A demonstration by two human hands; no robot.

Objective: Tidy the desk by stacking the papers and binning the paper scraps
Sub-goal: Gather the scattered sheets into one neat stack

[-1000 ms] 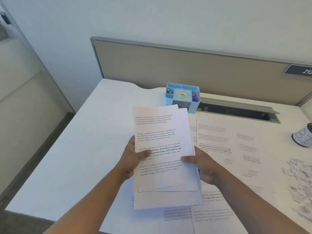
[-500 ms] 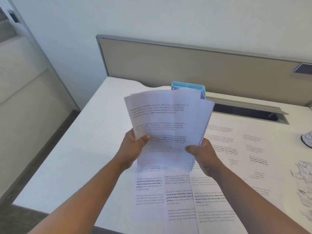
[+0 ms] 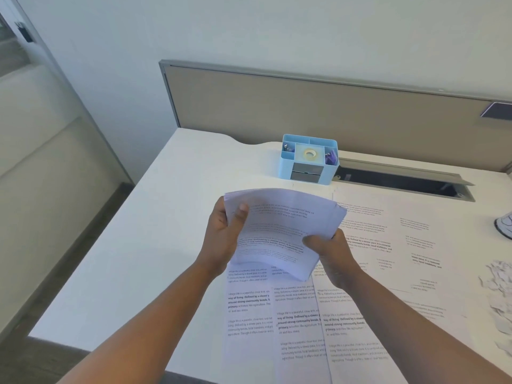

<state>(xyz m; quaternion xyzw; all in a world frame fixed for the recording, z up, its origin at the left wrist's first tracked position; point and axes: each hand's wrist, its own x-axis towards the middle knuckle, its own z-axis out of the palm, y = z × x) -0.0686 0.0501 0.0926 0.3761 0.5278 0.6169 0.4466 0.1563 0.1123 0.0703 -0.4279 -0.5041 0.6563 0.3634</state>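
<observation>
My left hand (image 3: 221,234) and right hand (image 3: 329,252) gripped a bowed stack of papers (image 3: 279,231) above the desk (image 3: 144,245), over more printed sheets (image 3: 299,328).

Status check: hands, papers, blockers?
Both hands, left and right, grip the bowed bundle of printed white sheets. Loose printed pages and torn white scraps remain on desk.

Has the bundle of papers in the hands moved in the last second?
Yes. The bundle of papers has been lifted off the desk and curled, its top edge now nearer the blue organizer.
</observation>
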